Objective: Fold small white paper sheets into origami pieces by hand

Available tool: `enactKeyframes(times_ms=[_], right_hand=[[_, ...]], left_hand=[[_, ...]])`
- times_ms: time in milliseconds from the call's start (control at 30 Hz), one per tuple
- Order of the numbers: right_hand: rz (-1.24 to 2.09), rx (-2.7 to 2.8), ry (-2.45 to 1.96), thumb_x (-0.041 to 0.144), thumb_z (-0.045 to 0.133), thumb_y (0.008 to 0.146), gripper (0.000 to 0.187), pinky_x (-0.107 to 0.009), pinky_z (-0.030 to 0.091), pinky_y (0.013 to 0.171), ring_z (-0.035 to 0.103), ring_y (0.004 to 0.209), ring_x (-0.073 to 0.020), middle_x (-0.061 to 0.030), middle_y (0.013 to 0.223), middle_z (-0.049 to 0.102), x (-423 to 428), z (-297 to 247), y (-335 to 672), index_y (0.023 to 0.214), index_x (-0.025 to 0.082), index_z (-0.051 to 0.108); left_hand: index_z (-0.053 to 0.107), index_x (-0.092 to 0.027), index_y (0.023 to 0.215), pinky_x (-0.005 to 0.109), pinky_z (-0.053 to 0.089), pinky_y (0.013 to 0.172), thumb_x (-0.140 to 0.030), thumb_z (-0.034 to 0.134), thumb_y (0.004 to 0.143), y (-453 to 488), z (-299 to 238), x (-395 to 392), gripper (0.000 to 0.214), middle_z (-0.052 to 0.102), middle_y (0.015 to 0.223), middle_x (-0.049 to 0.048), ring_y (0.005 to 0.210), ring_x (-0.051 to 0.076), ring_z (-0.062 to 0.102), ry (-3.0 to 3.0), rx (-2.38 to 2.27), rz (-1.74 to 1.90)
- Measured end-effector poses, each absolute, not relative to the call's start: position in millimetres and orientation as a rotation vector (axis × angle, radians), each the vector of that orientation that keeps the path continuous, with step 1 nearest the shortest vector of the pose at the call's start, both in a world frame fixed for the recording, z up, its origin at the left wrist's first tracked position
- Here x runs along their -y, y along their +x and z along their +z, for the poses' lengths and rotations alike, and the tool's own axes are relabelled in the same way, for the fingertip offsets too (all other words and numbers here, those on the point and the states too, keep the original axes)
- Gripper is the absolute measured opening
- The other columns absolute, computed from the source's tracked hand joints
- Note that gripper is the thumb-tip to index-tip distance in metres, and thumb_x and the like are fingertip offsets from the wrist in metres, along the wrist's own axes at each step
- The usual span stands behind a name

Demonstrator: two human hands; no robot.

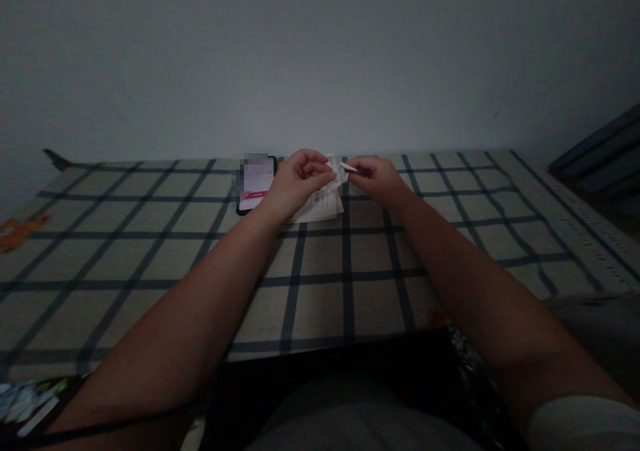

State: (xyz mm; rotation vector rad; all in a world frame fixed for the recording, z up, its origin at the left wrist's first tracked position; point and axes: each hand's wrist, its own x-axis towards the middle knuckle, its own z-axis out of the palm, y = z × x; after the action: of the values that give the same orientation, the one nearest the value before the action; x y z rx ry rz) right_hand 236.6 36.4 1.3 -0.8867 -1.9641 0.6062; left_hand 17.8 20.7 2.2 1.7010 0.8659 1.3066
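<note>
Both hands are raised over the far side of the table, close together. My left hand (300, 179) pinches a crumpled white piece (341, 174), thin like paper or plastic film. My right hand (374, 175) has thumb and fingers closed on the right end of that white piece, where a narrow white edge sticks out. Beneath my left hand lies a white sheet of paper (325, 208) with dark print, partly covered by the hand. A phone (257, 183) with a lit screen lies just left of my left hand, its left part pixelated.
A checked tablecloth (320, 291) covers the table, which meets a plain wall (320, 58) at the back. Something dark and striped (605, 151) stands at the right. At the lower left is a patterned, colourful item (35, 404). The room is dim.
</note>
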Motion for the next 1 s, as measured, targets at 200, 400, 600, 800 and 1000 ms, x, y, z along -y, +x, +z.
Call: enactKeyframes(times_ms=[200,400,600,800,1000], right_hand=[[0.516,2.049,-0.843,0.031,0.072,0.088,0.028,-0.037,0.056,0.095,0.072,0.105,-0.0226,-0.0077,0.113,0.081,-41,0,241,0.113,0.021,0.081],[0.384,1.942,-0.892,0.032,0.066,0.094,0.025,-0.037,0.057,0.090,0.070,0.108,-0.0237,-0.0107,0.113,0.078,-39,9,247,0.111,0.022,0.081],[0.589,2.089,-0.890,0.050,0.082,0.082,0.036,-0.031,0.055,0.077,0.068,0.087,-0.0199,-0.0072,0.097,0.077,-38,8,243,0.103,0.020,0.082],[0.710,2.034,-0.946,0.042,0.079,0.082,0.026,-0.031,0.055,0.077,0.068,0.085,-0.0201,-0.0064,0.093,0.079,-45,8,252,0.095,0.020,0.082],[0.518,1.916,-1.159,0.031,0.079,0.080,0.020,-0.039,0.057,0.086,0.072,0.087,-0.0226,-0.0083,0.097,0.081,-59,18,299,0.096,0.019,0.083]], left_hand=[[0.054,-0.024,0.093,0.027,0.056,0.072,-0.026,0.082,0.077,17,4,-22,0.032,0.070,0.087,-0.0010,0.077,0.013,0.067,1.784,-0.901,1.355],[0.057,-0.023,0.088,0.023,0.046,0.059,-0.026,0.079,0.079,14,5,-18,0.024,0.066,0.083,-0.0010,0.071,0.012,0.062,1.989,-1.034,1.332],[0.058,-0.022,0.087,0.025,0.045,0.060,-0.028,0.077,0.082,17,-2,-17,0.020,0.065,0.082,-0.0006,0.072,0.014,0.061,2.127,-1.077,1.271],[0.060,-0.022,0.088,0.026,0.046,0.063,-0.033,0.075,0.085,18,-3,-18,0.018,0.067,0.088,0.0014,0.078,0.015,0.063,2.099,-1.085,1.297],[0.063,-0.023,0.093,0.030,0.048,0.068,-0.031,0.068,0.090,12,-4,-18,0.010,0.068,0.092,0.0035,0.082,0.019,0.064,2.253,-1.173,1.213]])
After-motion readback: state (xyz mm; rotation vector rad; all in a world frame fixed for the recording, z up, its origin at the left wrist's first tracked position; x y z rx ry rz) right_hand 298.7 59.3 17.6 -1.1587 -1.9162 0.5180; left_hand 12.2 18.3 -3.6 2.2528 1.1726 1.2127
